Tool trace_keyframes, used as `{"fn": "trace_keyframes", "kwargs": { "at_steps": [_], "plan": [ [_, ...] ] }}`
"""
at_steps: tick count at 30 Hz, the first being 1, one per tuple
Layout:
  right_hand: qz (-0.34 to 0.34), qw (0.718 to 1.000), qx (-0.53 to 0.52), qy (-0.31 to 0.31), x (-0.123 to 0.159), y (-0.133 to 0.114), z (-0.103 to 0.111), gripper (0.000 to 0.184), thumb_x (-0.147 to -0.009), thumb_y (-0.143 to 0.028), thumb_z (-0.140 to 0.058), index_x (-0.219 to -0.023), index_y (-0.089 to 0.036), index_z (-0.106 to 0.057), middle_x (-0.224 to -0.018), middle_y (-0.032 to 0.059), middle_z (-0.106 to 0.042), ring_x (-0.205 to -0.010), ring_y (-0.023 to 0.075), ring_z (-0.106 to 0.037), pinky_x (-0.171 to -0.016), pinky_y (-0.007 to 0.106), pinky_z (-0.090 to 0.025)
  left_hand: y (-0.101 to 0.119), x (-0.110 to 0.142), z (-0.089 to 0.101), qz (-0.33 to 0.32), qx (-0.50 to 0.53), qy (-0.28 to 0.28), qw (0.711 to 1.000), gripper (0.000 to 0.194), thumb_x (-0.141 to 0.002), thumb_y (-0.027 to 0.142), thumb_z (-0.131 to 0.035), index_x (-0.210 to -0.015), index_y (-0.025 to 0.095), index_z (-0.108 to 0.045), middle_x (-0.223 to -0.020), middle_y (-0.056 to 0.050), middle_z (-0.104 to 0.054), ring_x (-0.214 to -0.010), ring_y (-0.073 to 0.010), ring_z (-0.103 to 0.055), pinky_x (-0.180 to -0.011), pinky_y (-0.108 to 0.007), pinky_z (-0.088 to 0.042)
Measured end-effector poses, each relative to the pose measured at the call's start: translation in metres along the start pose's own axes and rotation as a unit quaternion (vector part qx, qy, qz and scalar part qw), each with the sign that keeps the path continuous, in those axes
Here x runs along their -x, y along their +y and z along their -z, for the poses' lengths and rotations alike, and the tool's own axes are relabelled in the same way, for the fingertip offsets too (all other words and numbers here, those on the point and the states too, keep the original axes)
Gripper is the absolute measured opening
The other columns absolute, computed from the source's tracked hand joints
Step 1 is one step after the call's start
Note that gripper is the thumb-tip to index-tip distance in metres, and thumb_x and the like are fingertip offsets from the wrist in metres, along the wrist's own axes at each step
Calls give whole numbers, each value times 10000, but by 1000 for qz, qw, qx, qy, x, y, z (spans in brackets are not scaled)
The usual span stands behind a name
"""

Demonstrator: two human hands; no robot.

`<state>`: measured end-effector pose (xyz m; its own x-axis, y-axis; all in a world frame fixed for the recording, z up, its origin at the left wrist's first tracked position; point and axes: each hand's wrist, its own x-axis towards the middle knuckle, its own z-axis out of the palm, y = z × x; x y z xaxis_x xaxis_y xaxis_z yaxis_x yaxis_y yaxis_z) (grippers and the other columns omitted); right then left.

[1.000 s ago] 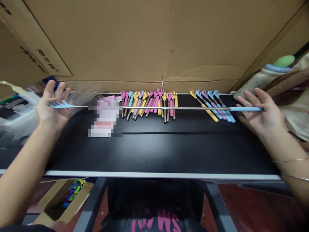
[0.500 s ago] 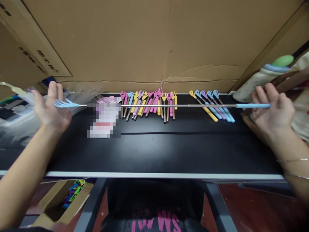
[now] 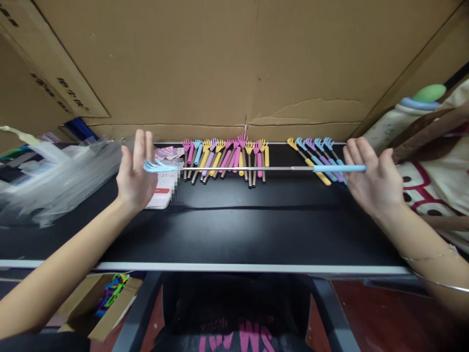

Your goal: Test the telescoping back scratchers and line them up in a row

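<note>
Status: one light-blue plastic claw-headed back scratcher with a steel telescopic shaft point(image 3: 264, 168) spans left hand point(image 3: 137, 181) to right hand point(image 3: 375, 183). Both hands flat, fingers straight and spread apart from it, not curled; claw at left palm, sleeve end at right palm. Its shaft is longer than those lying down; shadow suggests it's raised.

Done, my read: five yellow, blue and purple scratchers with sleeved handles point(image 3: 326, 162), lined up just left of right fingers. Left to do, my read: mixed pile of pink, yellow, blue and purple claws, steel shafts and sleeves point(image 3: 236, 161), between the two sets of fingers; bare shaft ends visible.

Around: white phone, part pixelated point(image 3: 160, 195), just beside left palm; clear plastic bags point(image 3: 88, 181) outside left fingers; cream bottle with green top point(image 3: 394, 120) beyond right fingers. Right fingertips overlap the nearest sleeved handles in view. Brown cardboard wall point(image 3: 238, 63) limits reach past both fingertips.
</note>
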<state>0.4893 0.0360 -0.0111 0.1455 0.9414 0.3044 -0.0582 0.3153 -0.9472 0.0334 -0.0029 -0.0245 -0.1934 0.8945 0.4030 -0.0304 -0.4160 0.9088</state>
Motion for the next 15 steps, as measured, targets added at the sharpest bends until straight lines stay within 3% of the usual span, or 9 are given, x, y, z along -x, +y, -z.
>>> {"fn": "trace_keyframes", "kwargs": {
  "at_steps": [5, 9, 15],
  "plan": [
    [-42, 995, -36, 77, 9, 4, -6, 405, -971, -460, -289, -1157, -311, -617, -1493, 21, -453, -1364, 151, -426, -1192, 421, -204, 1, 10, -16, -4, 46, 42, 998, 610, -972, 524, -277, -1492, 207, -270, -1607, -13, -216, -1490, -142, -167, -1254, -363, -134],
    [-62, 987, -55, 138, 13, 9, -17, 287, -893, -337, -444, -1113, -276, -617, -1382, 57, -571, -1263, 195, -544, -1161, 429, -281, -8, 13, -29, -32, 41, 119, 992, 592, -897, 403, -372, -1437, 163, -341, -1569, -59, -321, -1467, -175, -252, -1245, -335, -167],
    [-23, 983, -83, 163, 10, 10, -26, 278, -861, -256, -451, -1102, -256, -591, -1243, 65, -660, -1137, 203, -635, -1097, 419, -383, -21, 13, -28, -43, 5, 145, 988, 526, -825, 385, -424, -1344, 302, -439, -1419, 34, -538, -1413, -190, -374, -1231, -398, -232]
  ]
}}
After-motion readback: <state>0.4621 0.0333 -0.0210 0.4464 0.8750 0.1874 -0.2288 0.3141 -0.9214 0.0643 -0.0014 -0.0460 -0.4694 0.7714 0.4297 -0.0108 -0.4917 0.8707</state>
